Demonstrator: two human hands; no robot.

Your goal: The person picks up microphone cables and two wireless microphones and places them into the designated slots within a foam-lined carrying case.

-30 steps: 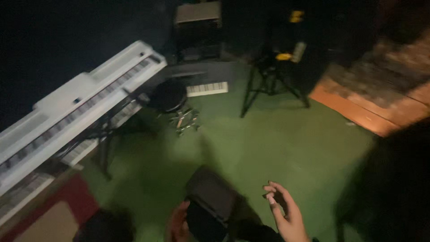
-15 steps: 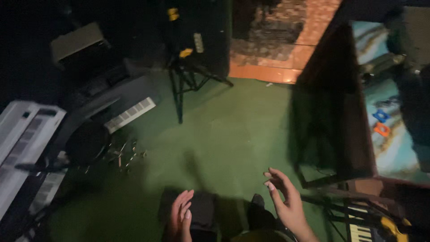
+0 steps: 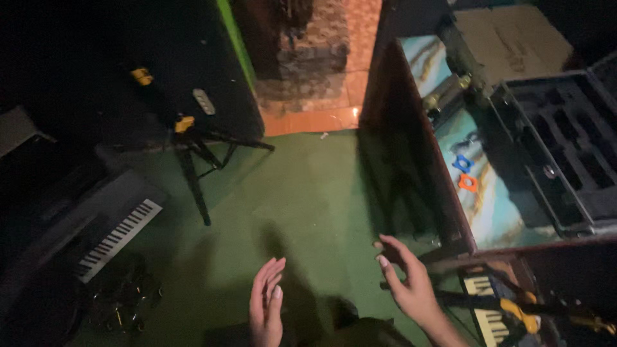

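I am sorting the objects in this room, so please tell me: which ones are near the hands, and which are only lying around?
At the hands:
left hand, open, holding nothing
right hand, open, holding nothing
green floor beneath them
small keyboard, nearest the right hand

Lying about:
dark keyboard
tripod stand
black foam case
blue and orange rings

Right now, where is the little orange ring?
The orange ring lies on the patterned tabletop at right, just below a blue ring, beside the open black case.

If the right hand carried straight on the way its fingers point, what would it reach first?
The right hand points up and slightly left. Ahead lies bare green carpet, then the orange tile strip. The dark cabinet side runs close alongside; depth is unclear.
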